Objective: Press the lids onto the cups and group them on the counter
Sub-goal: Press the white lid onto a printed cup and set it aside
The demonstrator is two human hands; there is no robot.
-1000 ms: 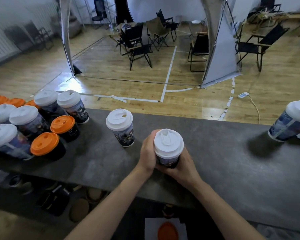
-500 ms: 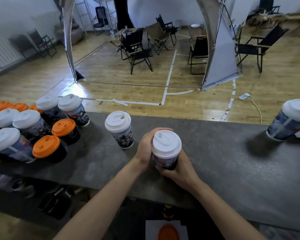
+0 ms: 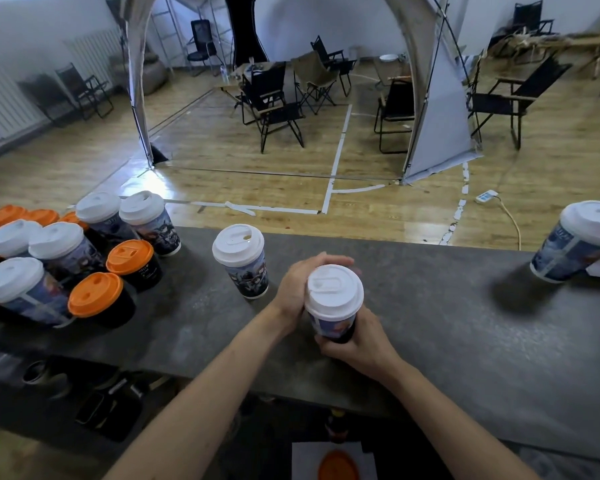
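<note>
— Two hands are wrapped around one cup. How are the fingers set?

— The fingers (image 3: 329,260) of the left hand (image 3: 297,284) are curled together around the far side of the held cup (image 3: 333,325), just under its white lid (image 3: 334,289). The right hand (image 3: 359,344) is closed around the cup's lower body from the near side, the base being cupped by it. Whether the base touches the counter (image 3: 430,327) cannot be told.

— Where is that cup placed?

— It is held upright over the middle of the counter, nearer the near edge than the far one. The lid is seated level on the rim.

— What is found just beside it?

— A second lidded cup (image 3: 245,263) is stood to the left of the left hand, closer to the far edge and not touched by either hand.

— And further out?

— A cluster of cups (image 3: 66,251) is gathered at the left end of the counter, some with white lids, some dark with orange lids (image 3: 96,294), packed close together. One more white-lidded cup (image 3: 577,242) is seen at the right end near the far edge, well apart from the rest. An orange lid on white paper (image 3: 336,465) is seen below the counter's near edge.
</note>
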